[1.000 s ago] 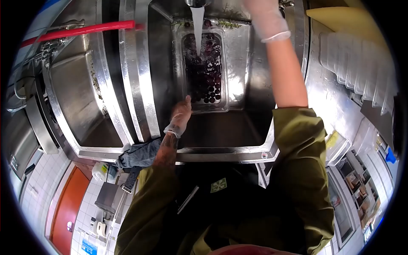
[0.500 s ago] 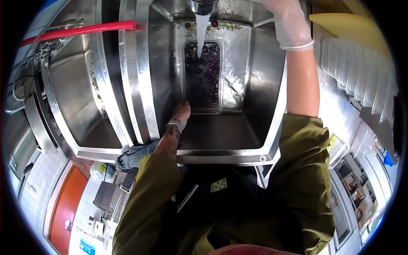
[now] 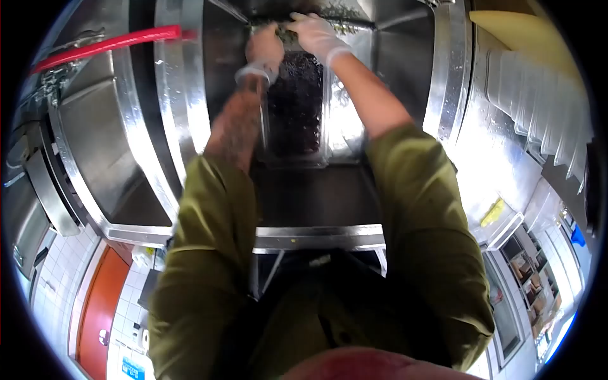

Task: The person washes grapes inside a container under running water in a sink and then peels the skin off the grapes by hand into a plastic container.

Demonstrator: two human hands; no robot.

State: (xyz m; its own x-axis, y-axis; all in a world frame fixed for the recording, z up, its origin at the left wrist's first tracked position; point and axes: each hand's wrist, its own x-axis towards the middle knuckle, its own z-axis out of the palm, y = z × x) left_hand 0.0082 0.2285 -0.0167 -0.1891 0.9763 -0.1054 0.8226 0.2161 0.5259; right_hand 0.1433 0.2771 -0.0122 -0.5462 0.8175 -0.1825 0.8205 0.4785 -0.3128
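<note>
A clear rectangular container (image 3: 325,120) full of dark round fruit (image 3: 294,104) sits in the metal sink (image 3: 316,196). At its far left corner is my left hand (image 3: 266,47), gloved, with its fingers drawn together; what they hold, if anything, is hidden. My right hand (image 3: 313,37), also gloved, reaches over the far end of the container, its index finger stretched toward my left hand and nothing visible in it. Green sprigs (image 3: 342,11) lie along the sink's far edge, beside and behind both hands. No water stream shows now.
A second sink basin (image 3: 104,145) is at the left, with a red hose or handle (image 3: 107,45) across its far part. On the right stand stacked clear plastic containers (image 3: 532,95) under a yellow object (image 3: 532,38). The sink's front rim (image 3: 320,238) runs close to my body.
Both hands have moved to the container's far end, my left forward and my right inward from the far right. The water stream and tap are no longer visible. The view has shifted slightly.
</note>
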